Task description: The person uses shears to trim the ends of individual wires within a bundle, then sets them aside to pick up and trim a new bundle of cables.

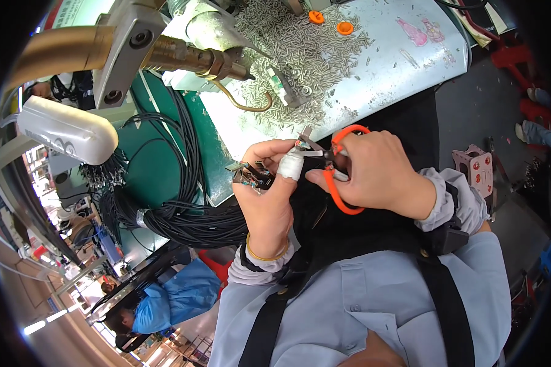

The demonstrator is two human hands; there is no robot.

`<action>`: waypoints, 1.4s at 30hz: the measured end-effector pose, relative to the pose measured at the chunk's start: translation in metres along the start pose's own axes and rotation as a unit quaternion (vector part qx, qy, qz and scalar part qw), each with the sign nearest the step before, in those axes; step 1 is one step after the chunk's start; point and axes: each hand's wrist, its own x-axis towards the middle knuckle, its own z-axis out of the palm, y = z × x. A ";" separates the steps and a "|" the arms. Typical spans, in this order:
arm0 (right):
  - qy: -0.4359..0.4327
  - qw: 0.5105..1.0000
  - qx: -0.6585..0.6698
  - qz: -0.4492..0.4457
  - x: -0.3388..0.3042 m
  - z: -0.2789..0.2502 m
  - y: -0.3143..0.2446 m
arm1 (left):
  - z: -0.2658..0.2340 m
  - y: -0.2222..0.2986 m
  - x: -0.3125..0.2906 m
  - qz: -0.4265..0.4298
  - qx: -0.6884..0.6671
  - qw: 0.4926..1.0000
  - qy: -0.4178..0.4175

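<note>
My left hand point(264, 199) is closed on a metal-tipped cable end point(305, 132) with thin coloured wires, pinched between the index finger and the thumb. White tape point(291, 165) wraps the thumb. Several more black cable ends point(254, 176) with small connectors and bare wires stick out between the other fingers. In my right hand point(376, 171) is a pair of pliers point(329, 154) with orange handles, its fingers wrapped round the grips. The pliers' jaws are right at the pinched cable end, beside the taped thumb; whether they bite on it I cannot tell.
Small metal pieces point(300, 49) are heaped on the light work surface point(404, 61), with two orange rings point(344, 28). A machine arm with a brass nozzle point(183, 56) hangs at upper left. A black cable bundle point(183, 220) lies left of my hands. A person in blue point(177, 296) sits at lower left.
</note>
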 end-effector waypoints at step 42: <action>0.133 0.963 0.236 -0.005 0.073 0.010 0.009 | -0.026 0.019 0.077 -0.127 -0.016 0.989 -0.076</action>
